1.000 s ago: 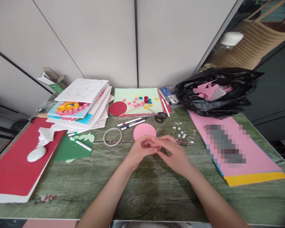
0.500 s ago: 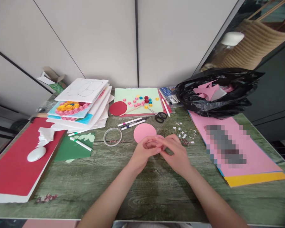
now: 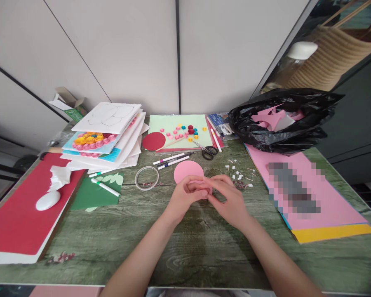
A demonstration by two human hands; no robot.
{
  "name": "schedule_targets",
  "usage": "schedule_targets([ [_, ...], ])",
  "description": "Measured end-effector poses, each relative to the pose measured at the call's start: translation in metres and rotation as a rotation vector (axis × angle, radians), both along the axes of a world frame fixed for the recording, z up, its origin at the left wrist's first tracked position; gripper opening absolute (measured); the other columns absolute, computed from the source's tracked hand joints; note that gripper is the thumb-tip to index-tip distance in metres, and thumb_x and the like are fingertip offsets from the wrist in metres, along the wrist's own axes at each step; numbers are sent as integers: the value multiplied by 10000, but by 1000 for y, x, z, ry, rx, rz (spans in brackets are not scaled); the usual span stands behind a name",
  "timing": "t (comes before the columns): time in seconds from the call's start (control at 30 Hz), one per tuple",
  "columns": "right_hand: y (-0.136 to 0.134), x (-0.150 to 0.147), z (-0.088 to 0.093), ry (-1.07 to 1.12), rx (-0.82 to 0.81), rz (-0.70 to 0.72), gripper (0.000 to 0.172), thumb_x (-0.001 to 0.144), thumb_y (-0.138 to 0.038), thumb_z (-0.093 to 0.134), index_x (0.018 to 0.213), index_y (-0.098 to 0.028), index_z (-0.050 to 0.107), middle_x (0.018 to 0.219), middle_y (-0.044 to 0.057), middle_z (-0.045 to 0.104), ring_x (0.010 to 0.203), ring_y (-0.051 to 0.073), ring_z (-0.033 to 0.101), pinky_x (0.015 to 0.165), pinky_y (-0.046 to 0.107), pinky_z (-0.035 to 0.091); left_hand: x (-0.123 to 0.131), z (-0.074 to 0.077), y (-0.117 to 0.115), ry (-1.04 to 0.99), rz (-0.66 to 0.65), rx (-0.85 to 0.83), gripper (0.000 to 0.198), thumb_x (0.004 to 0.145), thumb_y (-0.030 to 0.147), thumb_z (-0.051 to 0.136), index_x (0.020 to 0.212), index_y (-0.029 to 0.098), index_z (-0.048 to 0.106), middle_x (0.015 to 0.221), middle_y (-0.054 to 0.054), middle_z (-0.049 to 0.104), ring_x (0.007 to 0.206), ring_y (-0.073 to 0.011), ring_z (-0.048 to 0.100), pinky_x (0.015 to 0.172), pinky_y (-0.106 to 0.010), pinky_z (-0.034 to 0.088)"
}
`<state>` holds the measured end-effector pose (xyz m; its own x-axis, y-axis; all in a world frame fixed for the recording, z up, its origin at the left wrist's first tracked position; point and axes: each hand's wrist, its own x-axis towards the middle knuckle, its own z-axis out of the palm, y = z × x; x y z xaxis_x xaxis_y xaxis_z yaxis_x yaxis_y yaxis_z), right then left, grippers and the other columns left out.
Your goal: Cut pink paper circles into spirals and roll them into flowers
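Note:
Fingers of both hands meet around a small piece of pink paper (image 3: 208, 188), which looks curled and is mostly covered. My left hand (image 3: 185, 200) pinches it from the left, fingers bent. From the other side my right hand (image 3: 228, 200) closes thumb and fingertips on it. Just behind them a flat pink paper circle (image 3: 188, 171) lies on the table, its near edge hidden by my left hand. Farther back are several markers (image 3: 173, 161) and black-handled scissors (image 3: 207, 152). A roll of clear tape (image 3: 136, 181) lies to the left.
Small coloured paper rolls (image 3: 181, 135) and a red circle (image 3: 153, 141) rest on a pale green sheet (image 3: 156, 121). Stacked white boards (image 3: 106, 117) stand back left. A black plastic bag (image 3: 281, 142) with pink scraps sits back right, above pink sheets (image 3: 334, 198). White snippets (image 3: 238, 177) lie nearby.
The pink paper between my fingers has shifted slightly down and looks more tightly curled. My fingers have moved a little; the things on the table stay where they were.

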<state>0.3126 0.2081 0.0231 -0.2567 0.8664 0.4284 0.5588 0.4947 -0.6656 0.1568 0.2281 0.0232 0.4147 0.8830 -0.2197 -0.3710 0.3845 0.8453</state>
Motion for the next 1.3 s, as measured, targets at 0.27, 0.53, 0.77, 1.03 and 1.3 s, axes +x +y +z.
schedule_targets([
  [0.27,0,0,-7,-34,-70,-53,456,794,-127,572,1200,-332,542,866,24,628,916,197,531,797,366,474,-6,-1,1,96,-54,96,332,671,200,707,969,174,563,847,-47,674,812,-173,628,754,-313,477],
  [0.53,0,-2,-1,3,7,-47,424,792,-114,562,1161,-322,572,770,7,639,829,200,501,739,348,462,3,-6,-4,74,-42,63,339,648,203,727,957,154,596,834,-46,654,818,-160,605,779,-295,451],
  [0.77,-1,-3,-2,-10,-16,-52,390,810,-145,535,1159,-314,581,752,19,609,840,197,508,710,335,472,9,-4,-6,-26,26,-40,275,598,198,761,829,144,621,719,-16,652,712,-139,603,717,-271,440],
  [1.03,-2,0,-3,11,13,-53,425,795,-144,574,1178,-327,555,915,32,613,915,191,536,794,359,474,-1,-1,0,-30,-19,-31,314,630,172,735,910,149,596,781,-43,674,771,-165,621,749,-303,449],
  [1.3,0,2,1,-35,-95,8,453,803,-129,547,1210,-327,531,945,34,618,923,190,552,802,368,489,-1,-2,0,34,-17,-6,341,624,190,742,931,163,598,832,-45,679,804,-163,616,745,-290,447],
])
